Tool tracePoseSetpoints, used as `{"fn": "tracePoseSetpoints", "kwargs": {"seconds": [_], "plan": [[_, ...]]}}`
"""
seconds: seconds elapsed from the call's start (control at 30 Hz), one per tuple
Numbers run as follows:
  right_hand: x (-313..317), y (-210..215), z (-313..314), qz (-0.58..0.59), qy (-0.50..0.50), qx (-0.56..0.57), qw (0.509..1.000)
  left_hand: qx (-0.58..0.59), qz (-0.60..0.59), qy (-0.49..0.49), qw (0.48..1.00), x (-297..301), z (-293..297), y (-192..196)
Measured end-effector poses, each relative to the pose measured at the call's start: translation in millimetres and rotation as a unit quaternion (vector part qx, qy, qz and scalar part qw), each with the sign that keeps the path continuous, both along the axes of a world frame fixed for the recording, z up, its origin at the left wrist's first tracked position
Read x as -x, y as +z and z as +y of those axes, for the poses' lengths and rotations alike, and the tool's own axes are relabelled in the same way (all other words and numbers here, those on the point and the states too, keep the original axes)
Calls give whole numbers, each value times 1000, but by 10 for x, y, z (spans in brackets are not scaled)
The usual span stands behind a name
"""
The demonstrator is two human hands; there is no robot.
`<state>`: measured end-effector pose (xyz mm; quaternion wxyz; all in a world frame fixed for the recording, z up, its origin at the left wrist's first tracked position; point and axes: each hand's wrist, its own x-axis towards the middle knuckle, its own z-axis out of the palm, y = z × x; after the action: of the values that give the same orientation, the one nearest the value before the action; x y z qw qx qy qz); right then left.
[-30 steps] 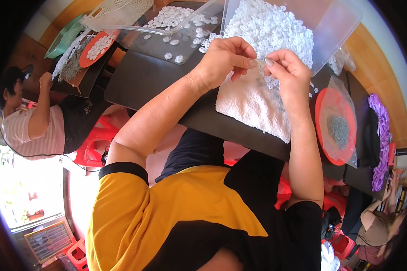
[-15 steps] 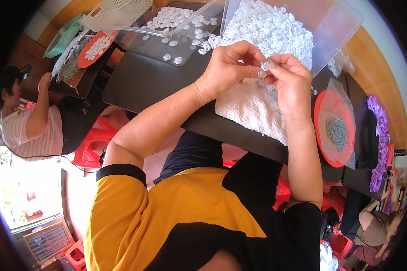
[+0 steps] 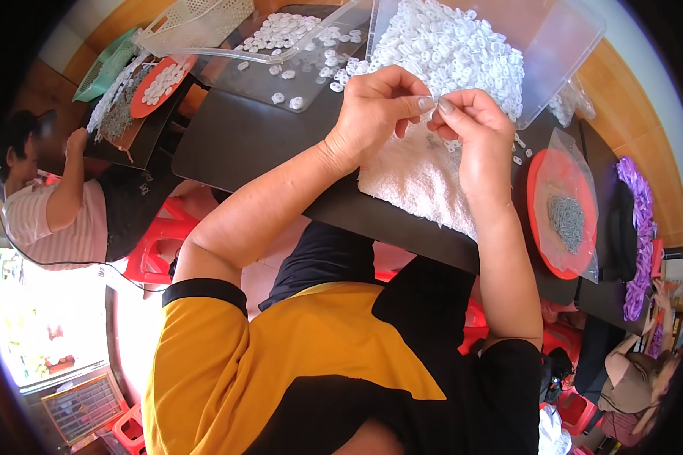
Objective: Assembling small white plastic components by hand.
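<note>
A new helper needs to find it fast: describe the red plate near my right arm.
On the dark table, look just right of your right forearm. There lies the red plate. Unlike the other red plate, at far left with white pieces on it, this one bears clear plastic and a grey heap.

Apparently a workshop: white pieces [image 3: 463, 57] lie heaped at one o'clock, grey parts [image 3: 566, 224] lie on a red dish [image 3: 534, 182] at three, a co-worker [image 3: 64, 220] sits at nine.

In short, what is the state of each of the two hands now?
Left hand: closed in a pinch; anything held is too small to tell.
Right hand: also pinched closed; anything held cannot be made out.
</note>
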<state>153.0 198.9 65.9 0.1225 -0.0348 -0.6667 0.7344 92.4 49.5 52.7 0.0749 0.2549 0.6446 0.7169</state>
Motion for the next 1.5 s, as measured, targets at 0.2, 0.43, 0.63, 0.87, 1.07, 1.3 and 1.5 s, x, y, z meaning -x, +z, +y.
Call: {"fn": "tracePoseSetpoints", "kwargs": {"seconds": [0.2,0.43,0.63,0.87,1.07,1.3,1.5], "plan": [[14,-38,-70,52,-5,-48,997,-63,-57,-23,996,15,-5,10],[21,-27,-1,83,-15,-145,986,-55,-45,-12,997,3,-20,19],[62,-44,110,85,3,-217,973,-26,-44,-8,999,5,-39,32],[81,-63,128,82,18,-259,962,-10,-34,-19,999,4,-30,13],[89,-84,136,110,15,-274,955,-12,-43,-6,999,5,-25,19],[80,-78,122,129,12,-319,939,-3,-42,0,999,-17,-26,32],[108,-131,112,166,-15,-351,921,14,-21,14,1000,-22,-2,15]]}}
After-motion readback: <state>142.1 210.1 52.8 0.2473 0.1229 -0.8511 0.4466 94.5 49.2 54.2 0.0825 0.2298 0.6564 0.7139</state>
